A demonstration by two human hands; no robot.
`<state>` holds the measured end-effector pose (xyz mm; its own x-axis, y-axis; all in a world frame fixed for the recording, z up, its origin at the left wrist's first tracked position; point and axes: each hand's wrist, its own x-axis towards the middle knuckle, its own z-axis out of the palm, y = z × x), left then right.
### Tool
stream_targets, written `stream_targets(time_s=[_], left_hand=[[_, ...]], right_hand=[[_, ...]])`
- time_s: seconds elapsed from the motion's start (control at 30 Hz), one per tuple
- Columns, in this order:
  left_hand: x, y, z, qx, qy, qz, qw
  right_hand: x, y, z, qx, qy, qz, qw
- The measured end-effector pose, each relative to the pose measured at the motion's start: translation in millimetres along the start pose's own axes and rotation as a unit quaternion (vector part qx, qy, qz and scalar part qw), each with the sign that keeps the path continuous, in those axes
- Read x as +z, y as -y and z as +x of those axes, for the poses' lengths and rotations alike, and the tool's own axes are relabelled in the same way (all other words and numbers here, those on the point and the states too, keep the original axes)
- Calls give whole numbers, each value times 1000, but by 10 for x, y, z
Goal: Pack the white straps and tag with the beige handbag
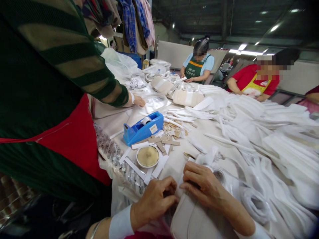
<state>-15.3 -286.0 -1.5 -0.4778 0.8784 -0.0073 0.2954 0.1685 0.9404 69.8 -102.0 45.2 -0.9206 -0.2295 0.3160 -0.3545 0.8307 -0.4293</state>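
- The folded beige cloth (189, 217) lies at the near edge of the table (195, 135), its rounded left side between the two hands and the rest of it reaching right, under the right forearm.
- The right hand (205, 184) looks the nearer one: it lies over the cloth's far part, fingers bent and pointing left. The left hand (154, 199) comes in from the left, its fingertips just beside the cloth's left side.
- The hands are near each other with a narrow gap between their fingertips. The left thumb and forefinger curl toward each other; whether either hand pinches the cloth or something thin, I cannot tell.
- The cloth's visible left side runs away from the person, leaning a little right toward the far edge. Its near end is cut off and its right part hidden, so its full long axis and which way it points cannot be told.
- Just right of the cloth, beyond the right forearm, lies a clear roll (256, 203).
- Beyond the left hand, toward the table's left edge, sit a round tub (148, 156), loose card strips (134, 167) and a blue tape dispenser (139, 132).
- White strips (281, 142) spread along the right side; a co-worker's hand (139, 101) rests near the far left.
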Motion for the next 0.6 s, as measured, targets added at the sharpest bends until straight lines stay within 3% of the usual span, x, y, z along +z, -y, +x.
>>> stream_targets(time_s=[0.2,0.37,0.47,0.53,0.6], left_hand=[[97,-133,200,-4,-15,71,997],[156,-57,415,-38,-18,63,997],[64,-74,363,-71,10,23,997],[-34,-147,235,-89,48,-40,994],[-99,-234,83,-81,47,-66,993]], right_hand=[[-8,13,19,14,13,34,999],[35,-25,35,-6,37,-8,999],[73,-38,39,-14,38,-55,998],[86,-31,40,-9,38,-75,996],[86,-16,42,-2,36,-85,996]])
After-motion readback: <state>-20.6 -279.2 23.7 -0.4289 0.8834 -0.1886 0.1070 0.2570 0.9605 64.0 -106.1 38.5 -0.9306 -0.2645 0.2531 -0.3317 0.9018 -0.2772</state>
